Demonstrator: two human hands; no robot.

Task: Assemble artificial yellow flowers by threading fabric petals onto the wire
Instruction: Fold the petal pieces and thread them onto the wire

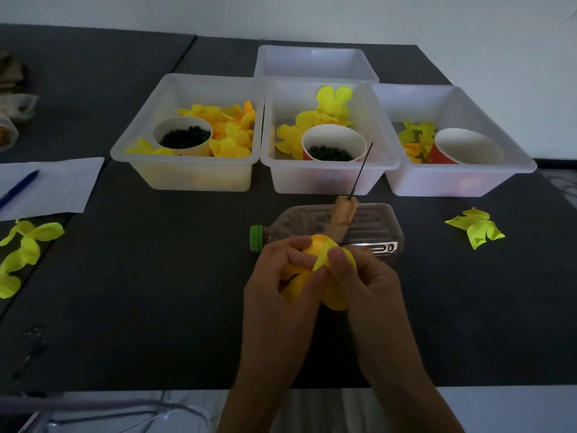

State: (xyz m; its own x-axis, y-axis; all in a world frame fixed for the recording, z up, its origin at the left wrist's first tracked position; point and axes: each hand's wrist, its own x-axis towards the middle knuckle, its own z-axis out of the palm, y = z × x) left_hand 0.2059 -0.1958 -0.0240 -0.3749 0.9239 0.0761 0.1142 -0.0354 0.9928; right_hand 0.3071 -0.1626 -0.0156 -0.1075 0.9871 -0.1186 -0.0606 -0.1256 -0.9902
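tabletop dark, matte | three translucent bins kept petals and bead cups within reach | ribbed clear bottle lay flat, propping the wire upright for threading | left hand and right hand each pinched soft yellow fabric petals, grip narrow, just before the bottle

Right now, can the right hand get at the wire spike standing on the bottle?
Probably yes, once freed: the right hand pinches the yellow petals with the left hand; the wire rises just beyond, nothing between.
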